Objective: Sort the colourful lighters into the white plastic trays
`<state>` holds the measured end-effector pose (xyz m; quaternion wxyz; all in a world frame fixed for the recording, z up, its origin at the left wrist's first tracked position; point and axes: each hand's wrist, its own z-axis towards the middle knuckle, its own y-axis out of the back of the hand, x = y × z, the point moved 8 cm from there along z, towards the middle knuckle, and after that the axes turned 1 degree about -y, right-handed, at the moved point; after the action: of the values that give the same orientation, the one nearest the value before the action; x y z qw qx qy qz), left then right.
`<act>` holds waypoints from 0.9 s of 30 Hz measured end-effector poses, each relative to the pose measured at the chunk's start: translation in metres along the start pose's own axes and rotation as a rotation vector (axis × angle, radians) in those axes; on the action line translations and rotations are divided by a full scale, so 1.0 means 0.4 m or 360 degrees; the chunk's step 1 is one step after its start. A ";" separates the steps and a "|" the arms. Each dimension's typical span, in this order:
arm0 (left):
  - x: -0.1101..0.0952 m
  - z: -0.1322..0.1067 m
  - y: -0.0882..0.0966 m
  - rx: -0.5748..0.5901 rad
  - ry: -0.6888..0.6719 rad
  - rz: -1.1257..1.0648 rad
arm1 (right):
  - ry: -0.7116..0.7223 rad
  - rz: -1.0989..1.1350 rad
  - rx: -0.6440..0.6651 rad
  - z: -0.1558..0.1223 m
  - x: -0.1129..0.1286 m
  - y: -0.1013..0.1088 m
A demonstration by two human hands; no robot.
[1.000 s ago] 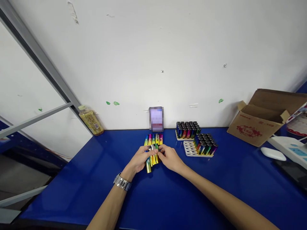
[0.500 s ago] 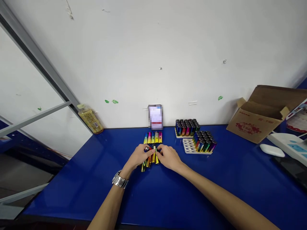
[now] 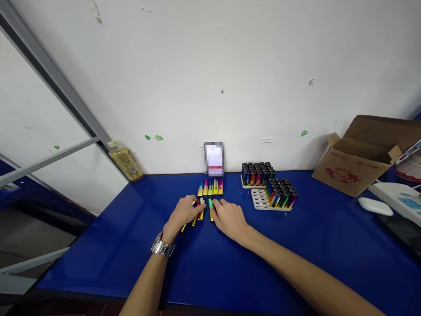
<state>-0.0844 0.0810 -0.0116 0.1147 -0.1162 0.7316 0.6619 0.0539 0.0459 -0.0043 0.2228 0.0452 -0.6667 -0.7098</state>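
My left hand [image 3: 184, 214], with a metal-banded watch at its wrist, is closed over several slim shiny gold-bodied sticks; a white-ended stick [image 3: 201, 214] and a red one [image 3: 194, 219] show beside its thumb. Just to the right, my right hand [image 3: 229, 218] has its fingers curled and its thumb against a green-ended gold stick [image 3: 211, 214]. A gap of bare blue table separates the two groups. Beyond the hands lies a neat row of similar multicoloured sticks [image 3: 210, 188], side by side. The sticks' exact kind is too small to tell.
Two white hole racks hold upright dark-topped cylinders to the right: a back rack [image 3: 257, 175] and a front rack [image 3: 259, 199] with bare holes. A phone [image 3: 214, 160] leans on the wall. A bottle [image 3: 126, 162] stands left; an open carton [image 3: 348, 162] and a power strip [image 3: 397, 195] lie right.
My left hand has moved left with several sticks, spreading them away from the right hand. The right hand has shifted slightly left beside the green-ended stick, and a gap has opened between the groups.
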 end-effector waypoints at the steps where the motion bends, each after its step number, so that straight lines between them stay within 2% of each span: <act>1: 0.002 0.001 -0.001 0.0007 0.0004 0.0005 | 0.0010 -0.0012 -0.0007 0.001 0.003 0.000; 9: 0.022 -0.005 -0.008 0.0107 0.0176 0.0131 | 0.0059 -0.0008 -0.0064 0.001 0.006 -0.006; 12: 0.015 -0.009 -0.001 0.0068 0.0213 0.0202 | 0.0054 0.0013 -0.0066 0.000 0.005 -0.009; 16: -0.005 -0.010 0.002 0.0037 0.0175 0.0172 | 0.0052 0.0026 -0.0080 -0.001 0.005 -0.010; 22: -0.029 -0.013 -0.001 0.0087 -0.0020 -0.0112 | 0.0055 0.0043 -0.0023 -0.003 0.006 -0.013; 27: -0.026 -0.014 -0.006 0.0135 0.0004 -0.0108 | 0.0049 0.0044 0.0011 -0.003 0.006 -0.014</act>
<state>-0.0736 0.0752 -0.0101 0.1411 -0.1369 0.7548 0.6258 0.0508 0.0441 -0.0093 0.2428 0.0477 -0.6662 -0.7035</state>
